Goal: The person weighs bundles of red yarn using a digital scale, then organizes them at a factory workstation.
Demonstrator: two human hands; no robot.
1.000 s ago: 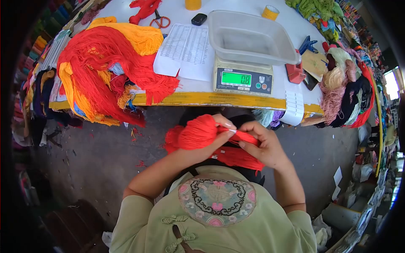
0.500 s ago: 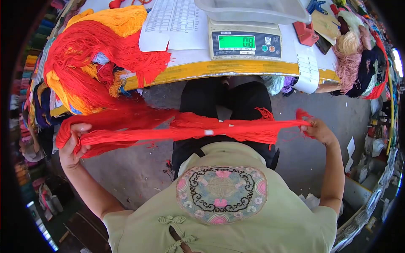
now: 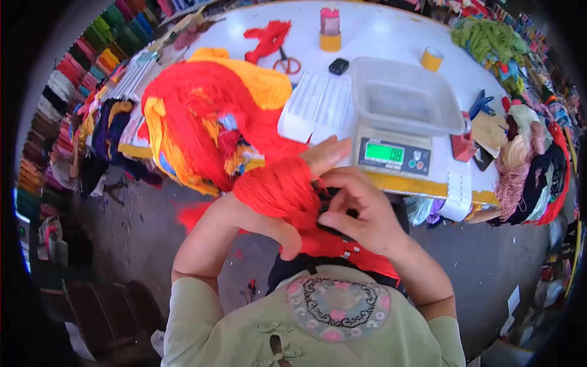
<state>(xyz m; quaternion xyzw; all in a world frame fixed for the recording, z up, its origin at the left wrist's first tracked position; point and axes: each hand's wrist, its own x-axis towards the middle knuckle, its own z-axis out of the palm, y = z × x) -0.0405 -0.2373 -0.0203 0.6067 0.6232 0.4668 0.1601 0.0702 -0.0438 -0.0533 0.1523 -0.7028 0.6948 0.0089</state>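
A skein of red yarn [image 3: 278,189] is looped around my left hand [image 3: 266,226], lying across the palm and the back of the fingers. Those fingers stretch toward the scale, while the thumb points down toward my lap. Close against the loop, my right hand [image 3: 367,211] has its thumb and fingers curled, with the fingertips at the edge of the red yarn; the exact strand between them is hard to make out. More of the skein hangs over my lap, where small white bands [image 3: 347,252] show on it.
On the table [image 3: 391,18] a digital scale [image 3: 394,153] carries a clear plastic tray [image 3: 406,92]. Left of it lie paper sheets [image 3: 315,104], scissors [image 3: 286,63] and a heap of red yarn [image 3: 189,104] with orange yarn [image 3: 260,79]. Mixed yarns [image 3: 520,147] hang at the right edge.
My hands have come together from far apart. The red skein, stretched between them before, is now looped around my left hand. The view has tilted up, showing more of the table.
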